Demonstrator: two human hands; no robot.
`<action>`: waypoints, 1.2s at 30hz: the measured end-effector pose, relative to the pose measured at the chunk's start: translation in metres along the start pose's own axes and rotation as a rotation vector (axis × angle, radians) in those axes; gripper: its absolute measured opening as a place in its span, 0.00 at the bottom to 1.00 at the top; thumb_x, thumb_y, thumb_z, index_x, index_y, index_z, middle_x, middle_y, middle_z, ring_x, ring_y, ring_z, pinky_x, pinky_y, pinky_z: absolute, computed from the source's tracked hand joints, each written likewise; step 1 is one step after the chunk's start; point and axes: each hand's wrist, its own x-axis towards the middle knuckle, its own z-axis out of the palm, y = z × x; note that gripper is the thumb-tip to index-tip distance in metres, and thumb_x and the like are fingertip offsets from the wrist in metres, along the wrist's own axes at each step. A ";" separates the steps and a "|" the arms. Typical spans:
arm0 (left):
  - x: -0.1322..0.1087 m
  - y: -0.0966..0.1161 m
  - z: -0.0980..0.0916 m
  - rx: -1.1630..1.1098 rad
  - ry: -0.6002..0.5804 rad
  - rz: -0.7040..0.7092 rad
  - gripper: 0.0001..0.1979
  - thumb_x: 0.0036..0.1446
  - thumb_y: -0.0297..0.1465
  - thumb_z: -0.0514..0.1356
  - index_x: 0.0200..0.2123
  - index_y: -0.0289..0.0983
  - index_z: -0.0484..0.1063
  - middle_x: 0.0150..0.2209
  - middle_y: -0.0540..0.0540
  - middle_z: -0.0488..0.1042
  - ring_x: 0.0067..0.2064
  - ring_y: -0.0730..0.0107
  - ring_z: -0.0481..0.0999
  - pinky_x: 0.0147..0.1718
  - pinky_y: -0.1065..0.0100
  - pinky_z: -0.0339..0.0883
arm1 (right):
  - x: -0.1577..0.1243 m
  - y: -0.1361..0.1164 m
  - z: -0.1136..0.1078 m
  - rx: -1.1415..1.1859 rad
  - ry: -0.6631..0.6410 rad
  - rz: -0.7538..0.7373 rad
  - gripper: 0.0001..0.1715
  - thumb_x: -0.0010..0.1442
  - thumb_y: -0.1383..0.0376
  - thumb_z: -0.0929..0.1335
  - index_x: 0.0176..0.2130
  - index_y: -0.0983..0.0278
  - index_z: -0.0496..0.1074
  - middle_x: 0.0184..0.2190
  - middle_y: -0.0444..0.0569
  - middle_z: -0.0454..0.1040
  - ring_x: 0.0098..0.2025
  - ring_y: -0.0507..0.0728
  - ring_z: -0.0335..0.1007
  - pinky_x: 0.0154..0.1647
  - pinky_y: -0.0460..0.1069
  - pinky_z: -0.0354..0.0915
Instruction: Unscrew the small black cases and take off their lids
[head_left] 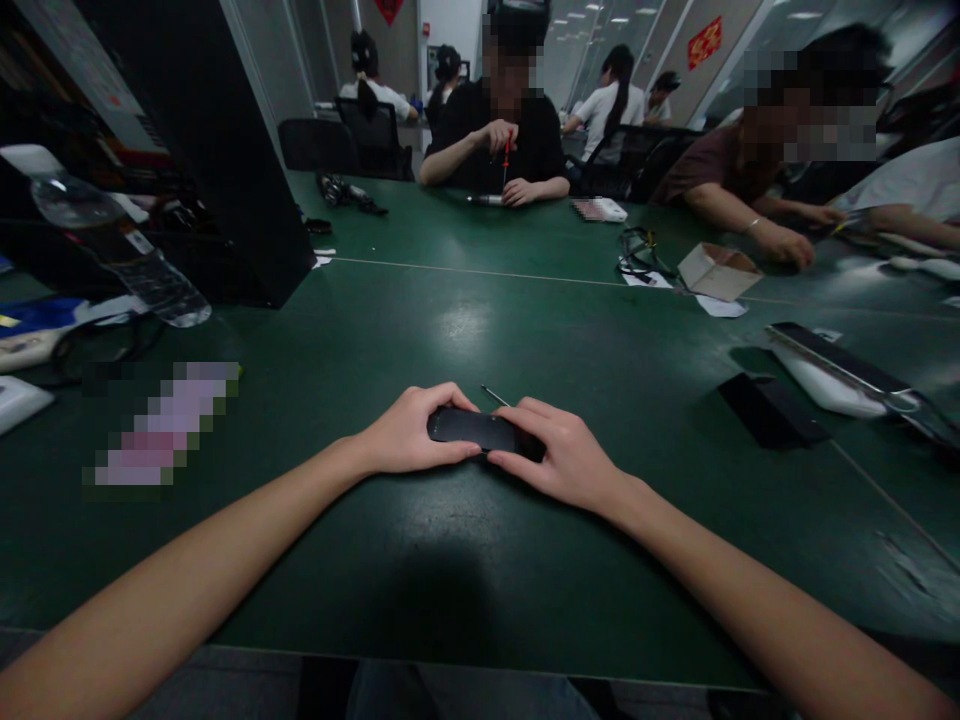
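While the broad green desk (pixel 420 335) carries everything, the left hand (pixel 409 430) and the right hand (pixel 566 450) grip one black device (pixel 472 428).
The desk is flat and slightly glossy. Both hands are closed around the device, one at each end, thumbs along its near edge, probably so that it is steady and its face is uncovered. The device is at the near middle of the desk, smooth and elongated; whether it is lifted, I cannot tell. Just beyond it lies a thin metal rod (pixel 495 396), straight, partly hidden behind the right hand.
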 end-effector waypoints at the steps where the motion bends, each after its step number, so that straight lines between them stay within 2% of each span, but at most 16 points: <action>1: 0.000 0.000 0.000 -0.001 -0.007 -0.005 0.19 0.55 0.41 0.69 0.46 0.37 0.74 0.44 0.44 0.80 0.44 0.60 0.80 0.42 0.64 0.69 | 0.000 0.000 0.000 -0.002 -0.003 0.001 0.26 0.66 0.49 0.68 0.52 0.66 0.74 0.36 0.50 0.73 0.35 0.56 0.69 0.36 0.51 0.65; 7: 0.000 -0.001 0.000 -0.017 -0.047 -0.023 0.21 0.57 0.43 0.68 0.48 0.36 0.72 0.46 0.43 0.79 0.45 0.59 0.80 0.43 0.63 0.70 | 0.000 0.000 0.000 -0.006 0.000 -0.010 0.26 0.66 0.49 0.68 0.51 0.67 0.74 0.37 0.50 0.73 0.35 0.56 0.70 0.36 0.51 0.65; 12: 0.001 -0.002 0.000 -0.032 0.000 -0.004 0.20 0.58 0.41 0.67 0.49 0.36 0.75 0.45 0.44 0.80 0.45 0.61 0.79 0.44 0.64 0.69 | 0.001 0.002 -0.002 -0.016 -0.013 0.003 0.25 0.68 0.49 0.66 0.51 0.67 0.74 0.37 0.51 0.74 0.36 0.56 0.70 0.37 0.51 0.66; 16: 0.004 -0.005 0.001 -0.138 0.082 -0.039 0.14 0.62 0.39 0.62 0.45 0.36 0.79 0.44 0.44 0.81 0.46 0.62 0.79 0.49 0.63 0.69 | 0.005 0.003 -0.003 0.018 0.027 0.030 0.21 0.72 0.55 0.62 0.45 0.66 0.76 0.36 0.51 0.75 0.37 0.56 0.71 0.39 0.51 0.65; 20: 0.008 -0.011 0.004 -0.388 0.205 -0.168 0.18 0.62 0.45 0.62 0.40 0.34 0.78 0.38 0.43 0.82 0.40 0.61 0.81 0.42 0.65 0.72 | 0.008 0.001 -0.003 -0.020 0.060 0.027 0.20 0.72 0.56 0.62 0.41 0.65 0.77 0.35 0.51 0.76 0.38 0.57 0.71 0.41 0.53 0.65; 22: 0.011 -0.014 0.007 -0.552 0.283 -0.258 0.23 0.60 0.50 0.62 0.39 0.33 0.77 0.33 0.43 0.82 0.36 0.62 0.81 0.37 0.66 0.72 | 0.008 -0.003 -0.002 -0.053 0.047 0.015 0.20 0.69 0.52 0.66 0.44 0.65 0.76 0.38 0.52 0.77 0.40 0.59 0.72 0.42 0.55 0.65; 25: 0.015 -0.019 0.009 -0.756 0.416 -0.327 0.28 0.56 0.55 0.64 0.35 0.33 0.74 0.29 0.44 0.80 0.30 0.66 0.79 0.34 0.67 0.73 | 0.009 -0.014 0.003 -0.086 0.029 -0.008 0.31 0.62 0.46 0.71 0.54 0.66 0.72 0.48 0.57 0.77 0.48 0.63 0.72 0.48 0.59 0.67; 27: 0.017 -0.020 0.010 -0.843 0.481 -0.344 0.29 0.53 0.55 0.66 0.35 0.32 0.73 0.28 0.44 0.79 0.27 0.69 0.78 0.33 0.68 0.73 | 0.011 -0.022 0.010 -0.103 0.014 -0.021 0.35 0.62 0.48 0.72 0.59 0.66 0.68 0.55 0.59 0.75 0.53 0.65 0.71 0.53 0.61 0.67; 28: 0.018 -0.021 0.009 -0.873 0.501 -0.351 0.29 0.52 0.55 0.67 0.35 0.32 0.73 0.27 0.44 0.79 0.27 0.70 0.77 0.32 0.69 0.73 | 0.012 -0.026 0.013 -0.112 0.006 -0.024 0.34 0.64 0.50 0.71 0.61 0.67 0.67 0.56 0.60 0.74 0.55 0.65 0.70 0.54 0.62 0.67; 32: 0.018 -0.018 0.007 -0.931 0.488 -0.364 0.26 0.49 0.49 0.71 0.38 0.33 0.72 0.27 0.47 0.78 0.26 0.73 0.76 0.31 0.71 0.72 | 0.010 -0.041 0.021 -0.124 -0.025 -0.038 0.27 0.68 0.61 0.66 0.63 0.67 0.63 0.57 0.60 0.74 0.56 0.64 0.71 0.57 0.62 0.68; 36: 0.015 -0.013 0.010 -0.918 0.372 -0.352 0.21 0.53 0.42 0.70 0.41 0.32 0.70 0.31 0.45 0.80 0.28 0.72 0.79 0.32 0.71 0.72 | -0.017 -0.051 0.003 -0.118 0.032 -0.066 0.27 0.67 0.61 0.67 0.63 0.64 0.64 0.56 0.57 0.76 0.54 0.63 0.73 0.56 0.61 0.69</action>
